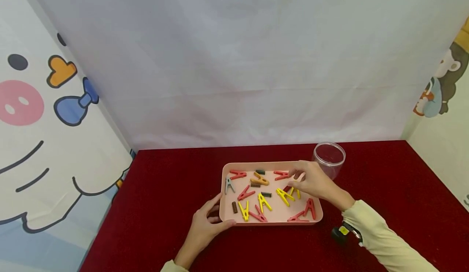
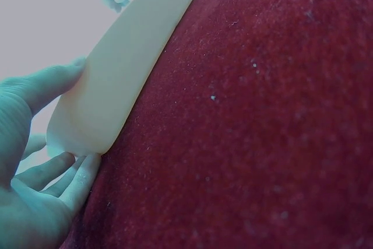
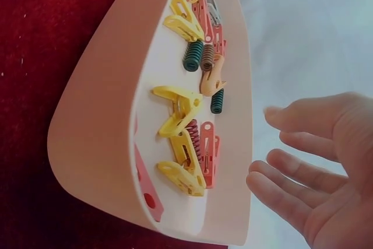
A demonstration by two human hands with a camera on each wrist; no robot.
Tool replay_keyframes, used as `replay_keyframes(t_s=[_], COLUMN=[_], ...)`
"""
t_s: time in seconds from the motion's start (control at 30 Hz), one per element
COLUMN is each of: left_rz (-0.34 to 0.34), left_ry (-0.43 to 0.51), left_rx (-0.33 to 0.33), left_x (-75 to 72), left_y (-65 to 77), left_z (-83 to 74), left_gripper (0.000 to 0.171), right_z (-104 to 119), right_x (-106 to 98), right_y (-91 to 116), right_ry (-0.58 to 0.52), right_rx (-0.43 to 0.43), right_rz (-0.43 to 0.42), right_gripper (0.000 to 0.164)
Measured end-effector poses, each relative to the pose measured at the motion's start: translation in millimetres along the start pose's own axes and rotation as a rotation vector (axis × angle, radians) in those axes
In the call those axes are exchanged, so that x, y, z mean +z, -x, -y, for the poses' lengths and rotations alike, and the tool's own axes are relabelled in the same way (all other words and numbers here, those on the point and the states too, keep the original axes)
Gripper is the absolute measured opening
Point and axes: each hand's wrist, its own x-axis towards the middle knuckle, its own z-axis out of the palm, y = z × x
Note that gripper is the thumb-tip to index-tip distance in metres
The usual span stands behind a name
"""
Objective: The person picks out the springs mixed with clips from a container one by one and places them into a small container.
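On the dark red cloth, towards its far side, sits the pink tray with coloured clips and coil springs strewn over its floor. From here I see the left hand gripping its near left corner, thumb along the near wall, fingers bent against the left end. The right hand hangs over the far right part, thumb and fingers loosely parted; the right wrist view shows nothing between them.

What worries me is the crowding below that hand. Two yellow clips, the left one and the right one, lie close together, with a dark red spring beside them and a red clip next to that. Fingers closing there could easily catch two pieces, or nudge the spring so that it rolls under a clip. A clip taken by its slim legs might twist out of the pinch and drop.

The left hand could cause trouble too: if it presses down or pulls at that one corner, the tray might tip or slide and the loose springs would roll to one side.

Then there is the clear jar, standing just beyond the far right corner, close behind the right hand and wrist. A careless backward sweep could knock it over, for it looks light.
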Motion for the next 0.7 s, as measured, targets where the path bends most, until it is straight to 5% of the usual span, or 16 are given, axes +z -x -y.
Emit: replay_keyframes(t_s=[0.7], left_rz=[-0.002], left_ry=[-0.001], left_rx=[0.001], left_x=[0.6], left_y=[-1.1], left_z=[0.1], left_gripper=[0.080], right_z=[-9], right_x=[16], right_y=[-9], right_ry=[0.061], right_rx=[0.020], right_rz=[0.041], right_gripper=[0.013])
